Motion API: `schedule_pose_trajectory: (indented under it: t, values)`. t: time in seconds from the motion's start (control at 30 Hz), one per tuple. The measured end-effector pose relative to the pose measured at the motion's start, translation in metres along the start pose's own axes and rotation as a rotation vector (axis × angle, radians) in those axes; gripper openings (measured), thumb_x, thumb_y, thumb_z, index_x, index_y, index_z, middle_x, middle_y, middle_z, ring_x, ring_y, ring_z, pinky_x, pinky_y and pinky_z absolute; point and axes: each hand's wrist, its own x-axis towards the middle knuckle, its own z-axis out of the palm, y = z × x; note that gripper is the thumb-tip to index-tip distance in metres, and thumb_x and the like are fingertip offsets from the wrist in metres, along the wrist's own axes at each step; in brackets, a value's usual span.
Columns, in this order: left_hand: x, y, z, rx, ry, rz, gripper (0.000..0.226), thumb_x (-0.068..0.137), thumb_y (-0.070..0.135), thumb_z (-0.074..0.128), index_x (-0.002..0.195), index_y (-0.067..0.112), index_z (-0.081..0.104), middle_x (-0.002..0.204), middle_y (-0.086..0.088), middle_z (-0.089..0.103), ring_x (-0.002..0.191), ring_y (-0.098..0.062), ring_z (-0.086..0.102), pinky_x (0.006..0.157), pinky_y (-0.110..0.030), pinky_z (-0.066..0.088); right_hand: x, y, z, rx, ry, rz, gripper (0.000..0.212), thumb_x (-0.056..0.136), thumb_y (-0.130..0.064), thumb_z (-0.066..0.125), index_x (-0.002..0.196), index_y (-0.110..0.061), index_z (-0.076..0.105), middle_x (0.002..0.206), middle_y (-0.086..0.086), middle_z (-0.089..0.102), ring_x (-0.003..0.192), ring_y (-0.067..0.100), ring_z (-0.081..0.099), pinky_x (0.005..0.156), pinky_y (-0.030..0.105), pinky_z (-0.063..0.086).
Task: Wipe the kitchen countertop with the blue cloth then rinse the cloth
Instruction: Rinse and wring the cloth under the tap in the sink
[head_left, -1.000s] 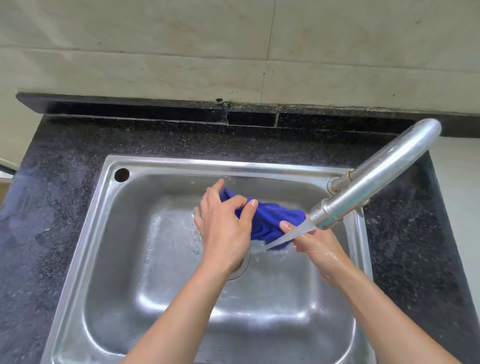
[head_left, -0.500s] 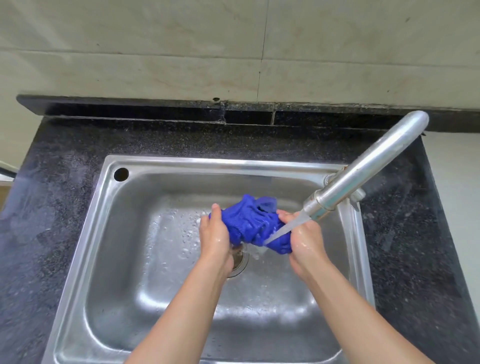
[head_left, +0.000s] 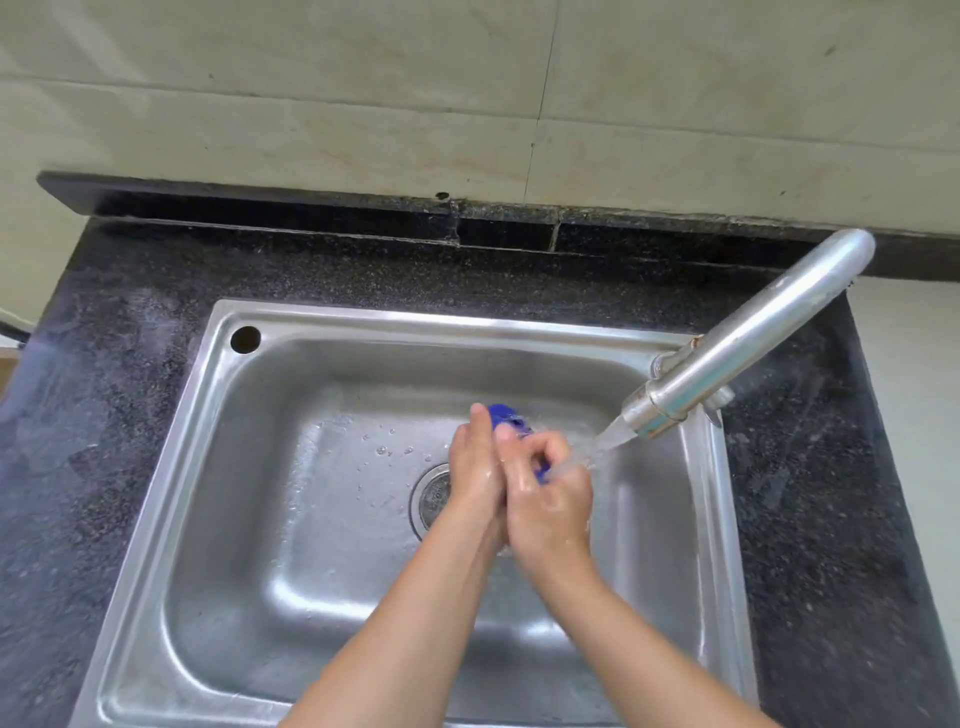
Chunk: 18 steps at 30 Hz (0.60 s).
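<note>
AT THE SINK, rinsing under way. The dark surface on the left is showing a faint sheen, which I am reading as a wipe already done. I am working over the middle of the steel sink, just right of the drain, so that the run-off is going straight down and not onto the surface.

My left grip is standing upright with its fingers nearly straight and together, pressing flat against the cloth as a backing. The cloth is sitting bunched between both palms, above the basin floor. Only a blue tuft is showing over the fingertips, with a sliver lower down. My right grip is curling round it from the other side, fingers bent and squeezing, because wringing against the flat left palm is forcing the dirty water out.

I am holding the bundle at the foot of the stream, which is striking the right grip's knuckles and the cloth beside them. How much is soaking in I cannot tell. The tap is reaching in from the right rim, slanting down toward my hands and running. By my judgement, a last squeeze and shutting off the tap are what is left to do.
</note>
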Motion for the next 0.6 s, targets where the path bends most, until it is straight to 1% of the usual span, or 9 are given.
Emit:
schedule_pose_trajectory:
  t: [0.07,0.13,0.2,0.27,0.37,0.4,0.47,0.53,0.6]
  values:
    - [-0.008,-0.002,-0.002,0.015,-0.029,-0.066,0.053,0.101,0.043,0.04,0.111,-0.005,0.061,0.089,-0.018,0.067,0.061,-0.024,0.063,0.05,-0.025,0.051,0.008,0.002,-0.002,-0.056,-0.015,-0.073,0.042,0.085,-0.043,0.064,0.056,-0.016,0.049,0.048,-0.005,0.05,0.047,0.003,0.047,0.051,0.03,0.04]
    - [-0.022,-0.007,-0.002,0.12,-0.075,-0.07,0.042,0.097,0.043,0.049,0.092,0.008,0.072,0.086,-0.013,0.073,0.068,-0.025,0.066,0.059,-0.028,0.052,0.046,-0.004,-0.01,-0.113,0.081,-0.011,0.039,0.089,-0.029,0.063,0.055,-0.024,0.046,0.052,-0.011,0.045,0.046,0.0,0.045,0.054,0.021,0.037]
    - [-0.032,-0.003,-0.003,0.172,-0.161,-0.027,0.032,0.089,0.038,0.065,0.069,0.014,0.07,0.069,-0.012,0.069,0.062,-0.027,0.063,0.061,-0.031,0.048,0.071,-0.01,-0.02,-0.104,0.076,0.109,0.036,0.089,-0.028,0.064,0.057,-0.027,0.048,0.057,-0.011,0.047,0.052,0.002,0.044,0.063,0.024,0.037]
    - [-0.024,0.006,-0.013,0.205,-0.151,0.102,0.02,0.082,0.016,0.072,0.065,0.011,0.064,0.062,-0.011,0.063,0.057,-0.024,0.059,0.055,-0.028,0.047,0.073,-0.004,-0.031,-0.142,-0.101,0.165,0.031,0.085,-0.047,0.065,0.066,-0.023,0.059,0.067,-0.007,0.06,0.062,0.009,0.056,0.067,0.028,0.044]
    - [-0.004,0.022,-0.031,0.242,-0.099,0.251,0.007,0.074,-0.008,0.061,0.075,-0.002,0.057,0.067,-0.012,0.055,0.053,-0.018,0.051,0.049,-0.02,0.043,0.059,0.008,-0.059,-0.275,-0.589,0.315,0.056,0.069,-0.067,0.069,0.09,-0.015,0.074,0.091,0.007,0.074,0.083,0.016,0.069,0.08,0.029,0.049]
    - [0.0,0.023,-0.035,0.253,-0.1,0.267,0.006,0.072,-0.008,0.058,0.076,-0.004,0.057,0.067,-0.012,0.056,0.056,-0.019,0.051,0.051,-0.022,0.042,0.057,0.01,-0.068,-0.321,-0.678,0.348,0.065,0.063,-0.065,0.073,0.092,-0.008,0.073,0.094,0.013,0.074,0.082,0.017,0.068,0.079,0.029,0.046]
    - [0.004,0.024,-0.037,0.213,-0.068,0.256,0.011,0.068,-0.008,0.057,0.071,0.002,0.053,0.061,-0.008,0.051,0.055,-0.019,0.046,0.05,-0.022,0.039,0.058,0.014,-0.076,-0.329,-0.68,0.368,0.075,0.055,-0.057,0.081,0.096,0.005,0.068,0.097,0.023,0.07,0.078,0.018,0.064,0.075,0.031,0.042]
    - [0.006,0.025,-0.041,0.069,-0.015,0.203,0.02,0.057,-0.003,0.055,0.07,0.011,0.045,0.057,-0.002,0.044,0.053,-0.018,0.041,0.052,-0.024,0.035,0.059,0.013,-0.079,-0.253,-0.598,0.362,0.059,0.066,-0.042,0.08,0.1,0.004,0.068,0.096,0.022,0.071,0.077,0.017,0.062,0.07,0.029,0.043]
    - [0.009,0.028,-0.046,-0.069,-0.057,0.113,0.02,0.055,0.003,0.052,0.073,0.01,0.048,0.062,-0.005,0.049,0.056,-0.02,0.046,0.058,-0.028,0.037,0.063,0.008,-0.084,-0.024,-0.508,0.444,0.029,0.083,-0.026,0.066,0.103,-0.005,0.069,0.096,0.014,0.072,0.079,0.02,0.066,0.069,0.031,0.052]
